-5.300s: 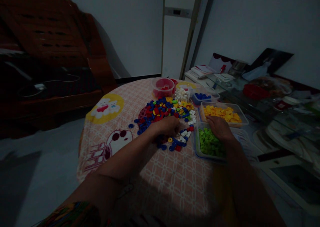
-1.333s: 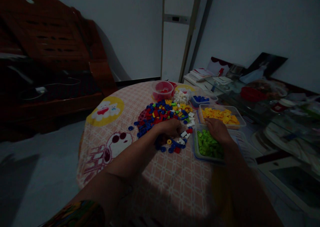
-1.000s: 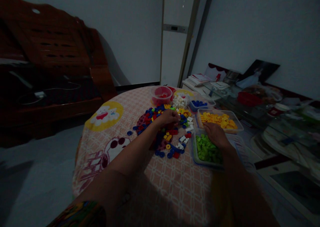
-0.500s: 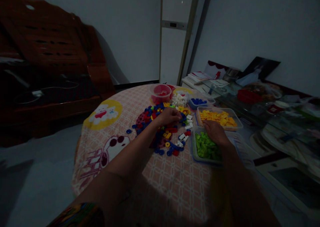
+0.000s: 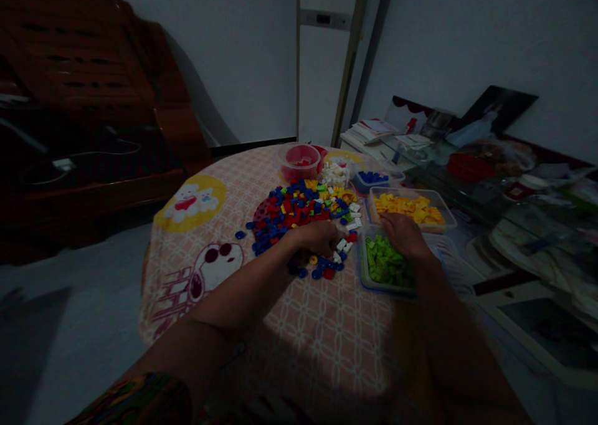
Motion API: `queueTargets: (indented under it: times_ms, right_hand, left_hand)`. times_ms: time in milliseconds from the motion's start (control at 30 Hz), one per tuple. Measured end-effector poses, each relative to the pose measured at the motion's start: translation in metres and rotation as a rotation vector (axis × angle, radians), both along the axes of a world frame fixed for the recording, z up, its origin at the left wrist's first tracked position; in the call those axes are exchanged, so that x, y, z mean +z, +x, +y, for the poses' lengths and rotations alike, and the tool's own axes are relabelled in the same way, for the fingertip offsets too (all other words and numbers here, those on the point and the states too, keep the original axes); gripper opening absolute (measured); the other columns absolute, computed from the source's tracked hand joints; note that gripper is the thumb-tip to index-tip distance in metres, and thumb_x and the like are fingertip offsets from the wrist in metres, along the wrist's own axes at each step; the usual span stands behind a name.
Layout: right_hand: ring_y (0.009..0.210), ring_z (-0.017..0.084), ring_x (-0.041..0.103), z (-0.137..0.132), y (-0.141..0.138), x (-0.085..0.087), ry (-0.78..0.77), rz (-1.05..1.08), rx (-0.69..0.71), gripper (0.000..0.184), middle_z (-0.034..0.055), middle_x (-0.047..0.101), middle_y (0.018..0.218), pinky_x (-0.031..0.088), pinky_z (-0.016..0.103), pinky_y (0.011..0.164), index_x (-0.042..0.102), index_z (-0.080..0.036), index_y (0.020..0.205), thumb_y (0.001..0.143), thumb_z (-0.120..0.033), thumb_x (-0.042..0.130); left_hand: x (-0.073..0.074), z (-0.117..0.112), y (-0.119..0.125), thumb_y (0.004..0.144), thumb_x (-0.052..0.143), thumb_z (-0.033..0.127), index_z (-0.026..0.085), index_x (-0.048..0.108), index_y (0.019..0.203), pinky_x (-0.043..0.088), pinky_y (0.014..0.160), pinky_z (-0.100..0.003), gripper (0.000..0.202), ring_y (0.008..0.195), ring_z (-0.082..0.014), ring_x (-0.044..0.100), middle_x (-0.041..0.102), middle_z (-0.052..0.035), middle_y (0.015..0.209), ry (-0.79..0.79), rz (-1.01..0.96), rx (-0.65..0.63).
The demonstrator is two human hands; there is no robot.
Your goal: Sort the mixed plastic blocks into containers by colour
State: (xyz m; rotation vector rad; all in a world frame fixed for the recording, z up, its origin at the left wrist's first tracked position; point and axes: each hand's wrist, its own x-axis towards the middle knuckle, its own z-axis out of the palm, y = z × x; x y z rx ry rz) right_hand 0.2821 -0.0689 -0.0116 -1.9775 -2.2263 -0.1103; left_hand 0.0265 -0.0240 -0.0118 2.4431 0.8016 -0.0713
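A heap of mixed toy building bricks [image 5: 301,204], in blue, red, yellow, green and white, lies on the round table. My left hand [image 5: 320,238] is over the heap's near right part, its fingers bent down and closed among the bricks; what they pinch is hidden. My right hand [image 5: 404,233] is above the place where the box of green bricks [image 5: 383,263] meets the box of yellow bricks [image 5: 408,208]. Its fingers are pressed together by the rims, and whatever they hold cannot be made out. Loose white bricks [image 5: 342,245] lie just right of my left hand.
Behind the heap stand a round tub with red pieces [image 5: 299,163], a pile of white bricks [image 5: 334,173] and a box of blue bricks [image 5: 372,177]. A cluttered glass table [image 5: 471,225] adjoins on the right. A wooden bench [image 5: 88,101] stands at the left.
My left hand has come nearer across the heap, from its far right part to the near right part. My right hand stays by the boxes. The view has tilted slightly downward.
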Motion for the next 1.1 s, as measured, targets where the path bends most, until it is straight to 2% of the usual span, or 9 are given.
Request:
queueTargets:
  times_ms: [133, 333, 533, 633, 800, 967, 1100]
  right_hand:
    - [0.107, 0.026, 0.067, 0.000, 0.000, 0.001, -0.007, 0.000, 0.000, 0.043, 0.0161, 0.074, 0.117, 0.046, 0.034, 0.096, 0.072, -0.013, 0.118, 0.102, -0.023, 0.033]
    - [0.106, 0.026, 0.067, -0.001, 0.000, 0.001, 0.017, -0.008, 0.010, 0.042, 0.0137, 0.075, 0.114, 0.046, 0.034, 0.096, 0.072, -0.015, 0.117, 0.102, -0.024, 0.034]
    - [0.107, 0.026, 0.067, -0.001, 0.000, 0.001, 0.005, -0.001, 0.001, 0.043, 0.0145, 0.074, 0.116, 0.046, 0.034, 0.096, 0.072, -0.015, 0.118, 0.102, -0.024, 0.033]
    - [0.107, 0.027, 0.068, 0.000, 0.000, 0.002, 0.003, 0.004, 0.001, 0.043, 0.0149, 0.075, 0.115, 0.047, 0.035, 0.095, 0.073, -0.015, 0.117, 0.101, -0.024, 0.034]
    - [0.107, 0.027, 0.067, 0.000, -0.001, 0.003, -0.012, 0.003, 0.003, 0.043, 0.0151, 0.075, 0.115, 0.047, 0.035, 0.095, 0.073, -0.015, 0.116, 0.101, -0.024, 0.034]
    - [0.109, 0.027, 0.068, -0.001, -0.001, 0.003, -0.007, -0.001, -0.004, 0.043, 0.0160, 0.074, 0.119, 0.047, 0.036, 0.098, 0.072, -0.013, 0.118, 0.102, -0.023, 0.034]
    - [0.109, 0.027, 0.068, 0.000, -0.001, 0.003, -0.004, 0.007, -0.010, 0.041, 0.0146, 0.075, 0.118, 0.047, 0.036, 0.098, 0.073, -0.015, 0.117, 0.101, -0.023, 0.036]
  left_hand:
    - [-0.002, 0.003, -0.004, 0.068, 0.067, 0.008, 0.015, 0.075, 0.070, 0.035, 0.056, -0.021, 0.011, 0.058, -0.0109, 0.056, 0.070, 0.0012, 0.066, -0.074, -0.030, -0.032]
    - [0.000, 0.009, -0.012, 0.070, 0.061, 0.002, 0.014, 0.076, 0.078, 0.039, 0.055, -0.019, 0.020, 0.058, -0.0118, 0.060, 0.068, 0.0009, 0.063, -0.224, -0.024, 0.024]
    - [-0.001, 0.006, -0.009, 0.063, 0.077, 0.007, 0.016, 0.076, 0.080, 0.038, 0.059, -0.020, 0.019, 0.068, -0.0124, 0.062, 0.073, 0.0012, 0.074, -0.121, -0.049, -0.012]
    - [-0.003, 0.004, -0.006, 0.063, 0.078, 0.008, 0.016, 0.075, 0.073, 0.036, 0.059, -0.021, 0.014, 0.067, -0.0123, 0.061, 0.071, 0.0017, 0.070, -0.060, -0.054, -0.037]
    - [-0.005, 0.005, -0.007, 0.062, 0.076, 0.007, 0.017, 0.072, 0.068, 0.034, 0.057, -0.021, 0.012, 0.062, -0.0109, 0.058, 0.067, 0.0033, 0.065, -0.086, -0.100, -0.048]
    - [-0.007, 0.012, -0.012, 0.065, 0.075, 0.011, 0.015, 0.070, 0.067, 0.036, 0.054, -0.019, 0.007, 0.055, -0.0102, 0.057, 0.065, 0.0038, 0.059, -0.249, -0.138, -0.024]
    - [-0.010, 0.019, -0.016, 0.065, 0.075, 0.015, 0.014, 0.069, 0.072, 0.039, 0.053, -0.019, 0.009, 0.051, -0.0100, 0.058, 0.065, 0.0033, 0.058, -0.427, -0.309, 0.113]
